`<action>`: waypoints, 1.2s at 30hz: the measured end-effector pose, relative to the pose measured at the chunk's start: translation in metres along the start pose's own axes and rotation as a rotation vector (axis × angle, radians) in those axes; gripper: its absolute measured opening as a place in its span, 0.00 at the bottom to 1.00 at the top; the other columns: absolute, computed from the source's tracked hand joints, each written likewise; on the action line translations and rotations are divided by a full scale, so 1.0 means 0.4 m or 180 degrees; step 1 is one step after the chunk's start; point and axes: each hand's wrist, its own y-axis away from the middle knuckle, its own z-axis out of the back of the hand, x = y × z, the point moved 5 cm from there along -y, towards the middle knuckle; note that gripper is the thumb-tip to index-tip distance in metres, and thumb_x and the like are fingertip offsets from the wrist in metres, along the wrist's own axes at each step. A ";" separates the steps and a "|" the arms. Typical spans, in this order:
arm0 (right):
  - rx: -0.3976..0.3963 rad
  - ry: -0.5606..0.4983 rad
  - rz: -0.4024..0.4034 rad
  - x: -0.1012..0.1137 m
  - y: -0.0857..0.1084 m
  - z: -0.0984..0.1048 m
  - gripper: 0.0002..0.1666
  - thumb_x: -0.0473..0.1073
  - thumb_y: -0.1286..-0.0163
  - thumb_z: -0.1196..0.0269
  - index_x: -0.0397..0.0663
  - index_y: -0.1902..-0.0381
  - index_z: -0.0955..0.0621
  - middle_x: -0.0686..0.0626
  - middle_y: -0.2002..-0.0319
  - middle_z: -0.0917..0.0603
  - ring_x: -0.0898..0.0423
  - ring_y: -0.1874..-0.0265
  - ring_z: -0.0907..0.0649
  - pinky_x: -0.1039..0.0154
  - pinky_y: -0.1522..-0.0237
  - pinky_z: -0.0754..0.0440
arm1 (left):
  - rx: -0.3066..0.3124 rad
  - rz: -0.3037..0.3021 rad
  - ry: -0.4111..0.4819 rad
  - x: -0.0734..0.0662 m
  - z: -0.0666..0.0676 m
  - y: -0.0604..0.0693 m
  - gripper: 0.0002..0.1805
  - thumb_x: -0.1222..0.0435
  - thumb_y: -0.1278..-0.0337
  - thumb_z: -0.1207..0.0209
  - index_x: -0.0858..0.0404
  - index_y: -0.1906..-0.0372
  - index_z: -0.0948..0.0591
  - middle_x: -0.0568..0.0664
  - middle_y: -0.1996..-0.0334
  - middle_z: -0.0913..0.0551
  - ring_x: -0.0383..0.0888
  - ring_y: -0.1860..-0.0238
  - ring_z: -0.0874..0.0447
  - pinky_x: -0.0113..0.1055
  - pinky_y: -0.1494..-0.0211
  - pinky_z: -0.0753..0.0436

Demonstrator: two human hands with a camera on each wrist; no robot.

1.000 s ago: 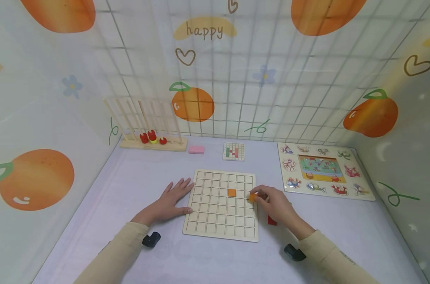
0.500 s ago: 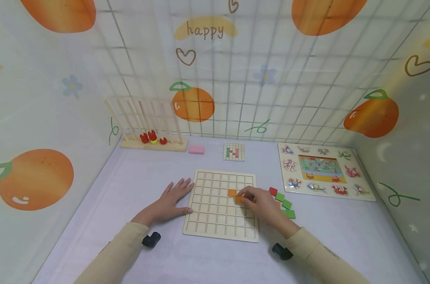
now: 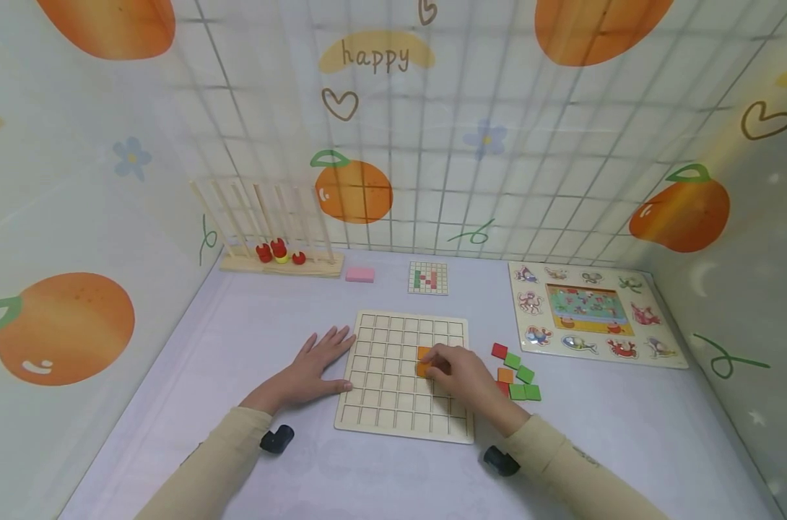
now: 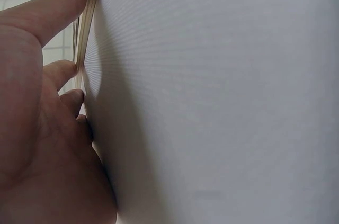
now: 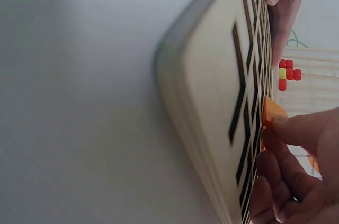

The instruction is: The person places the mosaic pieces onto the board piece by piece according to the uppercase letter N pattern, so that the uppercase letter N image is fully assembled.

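Note:
The wooden grid board (image 3: pixel 374 418) lies flat on the table. My left hand (image 3: pixel 305 372) rests beside its left edge with fingers spread, thumb and fingertips touching the edge; the left wrist view shows the fingers (image 4: pixel 66 73) against the board's side. My right hand (image 3: pixel 461 375) pinches an orange tile (image 3: pixel 422 369) between thumb and index finger over the board, just below another orange tile (image 3: pixel 423 352) lying in a square. In the right wrist view the pinched orange tile (image 5: pixel 273 110) stands tilted at the board's surface.
Right of the board lie a red tile (image 3: pixel 499 350), an orange tile (image 3: pixel 505 375) and several green tiles (image 3: pixel 525 374). Behind are a small pattern card (image 3: pixel 427 278), a pink block (image 3: pixel 359 274) and a peg rack with beads (image 3: pixel 281 266). A sea-animal puzzle (image 3: pixel 588 309) lies at right.
My right hand has moved left over the board with the orange tile, from its right edge to below the other orange tile. The loose tiles at right have come into view. My left hand stays put.

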 end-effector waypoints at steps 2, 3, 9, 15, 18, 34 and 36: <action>-0.0015 0.0050 0.0054 0.003 0.000 -0.003 0.08 0.43 0.33 0.28 0.63 0.60 0.15 0.64 0.66 0.18 0.59 0.65 0.23 0.63 0.59 0.20 | 0.0000 0.0007 -0.0001 0.000 0.000 0.000 0.52 0.35 0.39 0.40 0.49 0.17 0.49 0.44 0.17 0.59 0.47 0.18 0.69 0.52 0.19 0.70; -0.0039 0.0087 0.0096 0.004 0.000 -0.004 0.08 0.42 0.34 0.28 0.62 0.60 0.15 0.64 0.67 0.19 0.59 0.65 0.24 0.64 0.60 0.20 | -0.0003 0.0007 0.0002 -0.001 0.000 0.001 0.53 0.35 0.39 0.40 0.49 0.17 0.49 0.44 0.17 0.58 0.47 0.18 0.69 0.52 0.19 0.70; -0.0118 0.0238 0.0216 0.007 0.000 -0.009 0.11 0.39 0.37 0.26 0.59 0.61 0.17 0.61 0.63 0.22 0.60 0.64 0.25 0.67 0.62 0.20 | -0.0014 -0.0002 0.0018 -0.003 0.002 0.002 0.53 0.35 0.40 0.39 0.49 0.17 0.49 0.45 0.17 0.58 0.48 0.18 0.68 0.53 0.19 0.69; -0.0147 0.0356 0.0217 0.009 0.003 -0.011 0.09 0.40 0.36 0.27 0.56 0.59 0.14 0.59 0.62 0.21 0.59 0.64 0.27 0.67 0.64 0.22 | -0.0022 -0.0036 0.0033 -0.007 0.005 0.004 0.52 0.37 0.39 0.39 0.52 0.17 0.48 0.48 0.17 0.57 0.51 0.18 0.66 0.56 0.19 0.69; -0.0172 0.0442 0.0237 0.011 0.005 -0.011 0.08 0.40 0.35 0.27 0.55 0.59 0.12 0.59 0.61 0.20 0.59 0.63 0.27 0.66 0.64 0.23 | -0.0020 -0.0050 0.0038 -0.009 0.007 0.004 0.52 0.37 0.39 0.39 0.52 0.17 0.47 0.48 0.17 0.56 0.52 0.18 0.66 0.56 0.19 0.68; -0.0235 0.0476 0.0184 0.005 0.010 -0.013 0.09 0.44 0.36 0.26 0.58 0.57 0.10 0.61 0.59 0.19 0.61 0.59 0.24 0.64 0.57 0.18 | -0.0077 -0.0111 0.0034 -0.007 0.003 0.002 0.52 0.37 0.39 0.39 0.52 0.18 0.46 0.48 0.17 0.56 0.52 0.18 0.66 0.56 0.19 0.68; -0.0234 0.0480 0.0182 0.005 0.009 -0.014 0.09 0.44 0.36 0.26 0.58 0.56 0.10 0.61 0.60 0.19 0.61 0.60 0.24 0.64 0.57 0.18 | -0.0075 -0.0106 0.0017 -0.006 0.001 0.001 0.52 0.36 0.39 0.39 0.52 0.17 0.47 0.48 0.17 0.56 0.52 0.18 0.65 0.56 0.19 0.68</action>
